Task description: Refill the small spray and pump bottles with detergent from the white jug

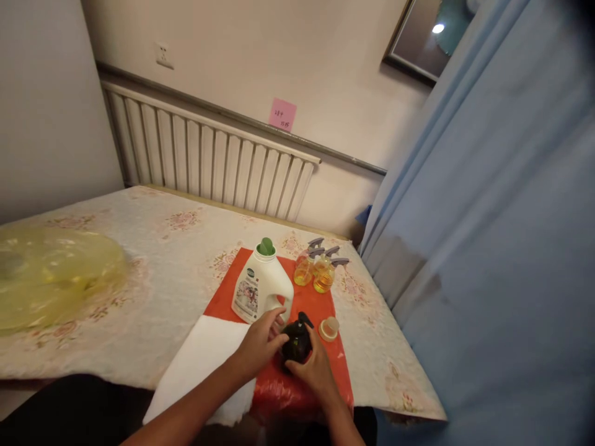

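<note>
A dark, rounded pump bottle (295, 348) with a black pump head stands upright on the red mat (341, 375). My right hand (318, 370) grips it from the right, thumb low at the front and fingers along its far side. On the other side, my left hand (263, 339) is open, its thumb and fingers apart and curved beside the bottle; the thumb reaches its edge, though contact is unclear. Just behind my left hand stands a large white detergent jug (261, 282), its green-rimmed mouth uncapped. A translucent cap (329, 329) rests to the right of the pump bottle.
Several spray bottles (324, 277) with amber liquid and grey triggers cluster at the mat's back right. A white cloth (199, 359) overlaps its left side. Farther left, a yellow plastic bag (56, 272) lies on the floral cover (167, 260). A blue curtain (488, 248) hangs at right.
</note>
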`<state>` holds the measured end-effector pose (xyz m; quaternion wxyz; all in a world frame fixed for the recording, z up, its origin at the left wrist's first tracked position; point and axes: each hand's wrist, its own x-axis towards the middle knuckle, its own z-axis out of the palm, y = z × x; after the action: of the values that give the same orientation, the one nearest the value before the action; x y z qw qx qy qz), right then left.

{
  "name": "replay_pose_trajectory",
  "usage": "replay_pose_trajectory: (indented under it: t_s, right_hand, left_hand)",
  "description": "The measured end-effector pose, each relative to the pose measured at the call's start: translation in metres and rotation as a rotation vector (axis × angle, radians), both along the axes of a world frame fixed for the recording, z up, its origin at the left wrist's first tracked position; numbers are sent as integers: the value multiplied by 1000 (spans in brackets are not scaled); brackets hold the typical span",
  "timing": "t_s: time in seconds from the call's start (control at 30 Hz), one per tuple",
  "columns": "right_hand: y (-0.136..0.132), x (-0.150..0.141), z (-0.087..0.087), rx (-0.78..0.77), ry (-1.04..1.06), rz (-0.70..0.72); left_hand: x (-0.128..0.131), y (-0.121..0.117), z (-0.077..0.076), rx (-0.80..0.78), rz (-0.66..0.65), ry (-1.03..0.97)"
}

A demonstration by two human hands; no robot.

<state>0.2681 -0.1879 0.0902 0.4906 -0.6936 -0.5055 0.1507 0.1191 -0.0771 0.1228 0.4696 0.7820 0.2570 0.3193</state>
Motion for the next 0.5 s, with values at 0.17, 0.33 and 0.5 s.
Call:
replay_pose_trajectory:
  t_s: [0.17,0.33,0.5]
  right_hand:
    - [-5,-8,-6,-47,52,68]
    - [-6,-6,-9,-35,81,96]
    - [-7,-2,-18,-46,99,110]
  left_hand:
    - [17,1,2,114,-92,44]
    - [19,2,-3,160,-193,170]
    - [24,2,-14,174,-126,198]
